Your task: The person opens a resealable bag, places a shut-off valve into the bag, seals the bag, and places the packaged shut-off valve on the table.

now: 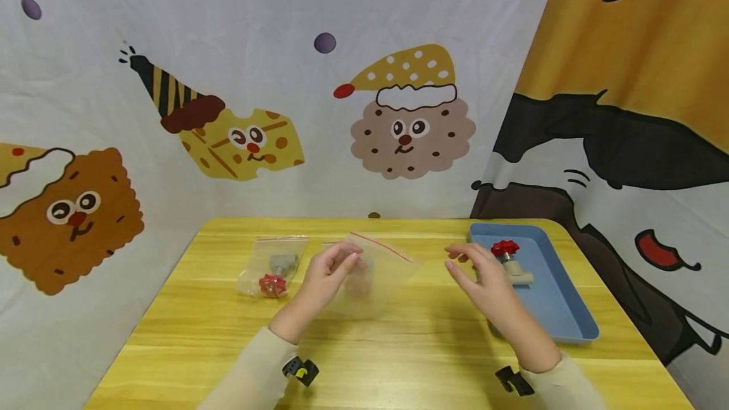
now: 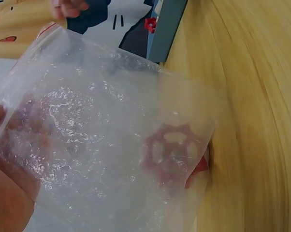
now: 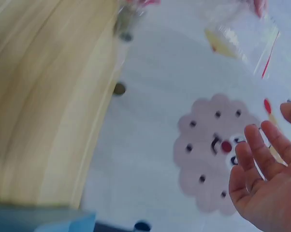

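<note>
My left hand [image 1: 326, 276] pinches a clear zip-seal bag [image 1: 393, 280] with a red seal line, holding it raised above the table. No object shows inside the bag. Through its film in the left wrist view appears a red handwheel [image 2: 172, 152], part of it poking out past the bag's edge. My right hand [image 1: 486, 280] hovers beside the blue tray, fingers loosely bent and holding nothing; in the right wrist view its palm faces the camera. Behind that hand, a valve with a red handwheel [image 1: 505, 248] and a beige body [image 1: 517, 274] lies in the tray.
At the left of the wooden table [image 1: 393, 372] lies another zip-seal bag [image 1: 249, 274] containing a grey valve with a red handwheel [image 1: 273, 285]. The shallow blue tray [image 1: 560, 299] stands on the right side. A cartoon-printed cloth [image 1: 262, 11] hangs behind the table.
</note>
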Demonstrator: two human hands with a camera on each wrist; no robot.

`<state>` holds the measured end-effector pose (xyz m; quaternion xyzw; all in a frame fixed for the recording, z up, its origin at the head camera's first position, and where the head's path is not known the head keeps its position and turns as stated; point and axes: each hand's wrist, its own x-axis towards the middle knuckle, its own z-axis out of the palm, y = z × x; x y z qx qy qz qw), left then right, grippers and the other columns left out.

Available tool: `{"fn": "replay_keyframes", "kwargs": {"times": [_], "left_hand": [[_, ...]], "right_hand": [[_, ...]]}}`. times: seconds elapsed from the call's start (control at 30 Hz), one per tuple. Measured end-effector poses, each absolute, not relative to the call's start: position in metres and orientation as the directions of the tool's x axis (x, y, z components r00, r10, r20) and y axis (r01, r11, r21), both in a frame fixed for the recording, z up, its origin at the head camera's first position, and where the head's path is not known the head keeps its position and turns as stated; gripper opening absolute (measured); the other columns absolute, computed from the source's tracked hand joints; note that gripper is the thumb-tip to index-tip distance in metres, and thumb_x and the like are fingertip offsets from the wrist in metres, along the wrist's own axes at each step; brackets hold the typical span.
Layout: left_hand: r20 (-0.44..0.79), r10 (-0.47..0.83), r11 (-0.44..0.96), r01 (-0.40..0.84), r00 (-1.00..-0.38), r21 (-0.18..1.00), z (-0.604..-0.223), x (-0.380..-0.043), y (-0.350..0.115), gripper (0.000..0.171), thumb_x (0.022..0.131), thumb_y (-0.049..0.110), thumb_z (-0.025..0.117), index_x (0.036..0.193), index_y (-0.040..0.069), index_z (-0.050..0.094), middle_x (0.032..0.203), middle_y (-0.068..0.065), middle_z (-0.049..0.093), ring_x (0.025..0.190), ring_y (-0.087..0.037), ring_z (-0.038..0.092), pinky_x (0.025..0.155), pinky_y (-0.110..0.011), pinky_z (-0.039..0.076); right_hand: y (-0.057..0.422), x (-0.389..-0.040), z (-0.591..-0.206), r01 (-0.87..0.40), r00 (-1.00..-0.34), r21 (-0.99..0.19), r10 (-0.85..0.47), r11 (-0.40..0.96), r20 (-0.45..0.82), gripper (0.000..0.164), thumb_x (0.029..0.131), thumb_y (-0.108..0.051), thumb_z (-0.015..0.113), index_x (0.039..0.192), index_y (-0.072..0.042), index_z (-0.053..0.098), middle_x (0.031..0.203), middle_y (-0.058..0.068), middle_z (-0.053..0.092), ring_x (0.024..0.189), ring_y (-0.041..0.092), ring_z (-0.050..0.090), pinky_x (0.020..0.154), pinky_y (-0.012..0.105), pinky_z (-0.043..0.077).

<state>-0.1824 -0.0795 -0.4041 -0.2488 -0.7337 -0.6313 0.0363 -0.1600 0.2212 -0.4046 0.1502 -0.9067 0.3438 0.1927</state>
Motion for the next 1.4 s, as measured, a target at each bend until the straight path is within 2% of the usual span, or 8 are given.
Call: {"fn": "replay_keyframes", "kwargs": {"times": [0.37,0.67,0.8,0.93,1.07,1.17,1.27,1.4], "left_hand": [[0.351,0.346,0.089,0.403,-0.870,0.911,-0.402,-0.178,-0.082,0.017,0.098,0.006,0.049,0.108,-0.002,0.061,0.094,-0.028,0.065,0.091,-0.044,0.061,0.084,-0.023,0.053],[0.357,0.343,0.113,0.416,-0.868,0.902,-0.405,-0.178,-0.082,0.017,0.098,0.008,0.049,0.109,0.001,0.061,0.094,-0.026,0.066,0.088,-0.027,0.066,0.082,-0.026,0.054],[0.362,0.331,0.131,0.422,-0.872,0.897,-0.405,-0.178,-0.082,0.017,0.098,0.008,0.050,0.109,0.001,0.061,0.092,-0.021,0.067,0.088,-0.032,0.065,0.081,-0.026,0.054],[0.374,0.278,0.205,0.435,-0.885,0.877,-0.402,-0.175,-0.079,0.020,0.096,0.008,0.054,0.115,0.002,0.058,0.100,-0.016,0.067,0.096,-0.034,0.064,0.085,-0.036,0.054],[0.451,0.135,0.271,0.470,-0.883,0.840,-0.396,-0.173,-0.076,0.042,0.088,0.005,0.065,0.126,-0.001,0.049,0.115,-0.020,0.058,0.107,-0.035,0.056,0.091,-0.048,0.048],[0.547,0.001,0.281,0.525,-0.837,0.803,-0.394,-0.172,-0.074,0.051,0.082,0.000,0.071,0.124,-0.008,0.043,0.113,-0.022,0.051,0.104,-0.037,0.050,0.084,-0.046,0.046],[0.600,-0.081,0.264,0.564,-0.796,0.783,-0.396,-0.172,-0.073,0.046,0.078,-0.005,0.071,0.114,-0.012,0.045,0.100,-0.024,0.050,0.093,-0.037,0.049,0.073,-0.042,0.044],[0.504,-0.047,0.193,0.487,-0.863,0.852,-0.408,-0.175,-0.073,0.028,0.082,0.001,0.071,0.103,-0.005,0.054,0.085,-0.017,0.054,0.079,-0.027,0.052,0.062,-0.030,0.044]], "right_hand": [[0.169,-0.163,-0.398,-0.485,-0.866,-0.615,-0.245,0.622,0.435,0.029,0.091,-0.027,0.065,0.118,-0.019,0.062,0.111,-0.003,0.063,0.101,0.020,0.057,0.080,0.038,0.047],[0.152,-0.168,-0.397,-0.433,-0.890,-0.629,-0.195,0.646,0.412,0.017,0.092,-0.028,0.063,0.105,-0.018,0.068,0.099,-0.008,0.064,0.088,0.012,0.057,0.067,0.029,0.048],[0.149,-0.169,-0.398,-0.422,-0.892,-0.620,-0.180,0.662,0.415,0.009,0.091,-0.024,0.065,0.097,-0.019,0.070,0.089,-0.011,0.062,0.079,0.006,0.054,0.060,0.023,0.045],[0.147,-0.170,-0.399,-0.429,-0.883,-0.610,-0.165,0.666,0.440,0.007,0.089,-0.021,0.067,0.093,-0.018,0.072,0.082,-0.012,0.061,0.073,0.005,0.051,0.058,0.022,0.043],[0.145,-0.171,-0.399,-0.433,-0.876,-0.602,-0.155,0.670,0.457,0.006,0.088,-0.020,0.069,0.091,-0.017,0.072,0.080,-0.012,0.060,0.071,0.005,0.051,0.057,0.021,0.043],[0.144,-0.171,-0.399,-0.427,-0.878,-0.600,-0.152,0.676,0.454,0.005,0.087,-0.019,0.069,0.090,-0.017,0.072,0.080,-0.012,0.060,0.072,0.005,0.051,0.056,0.021,0.043],[0.144,-0.171,-0.399,-0.417,-0.884,-0.603,-0.147,0.680,0.444,0.004,0.088,-0.020,0.069,0.090,-0.018,0.072,0.080,-0.012,0.060,0.071,0.006,0.051,0.056,0.021,0.043],[0.144,-0.170,-0.400,-0.417,-0.884,-0.605,-0.147,0.678,0.444,0.004,0.087,-0.021,0.070,0.089,-0.018,0.072,0.080,-0.012,0.060,0.071,0.007,0.051,0.056,0.021,0.044]]}}
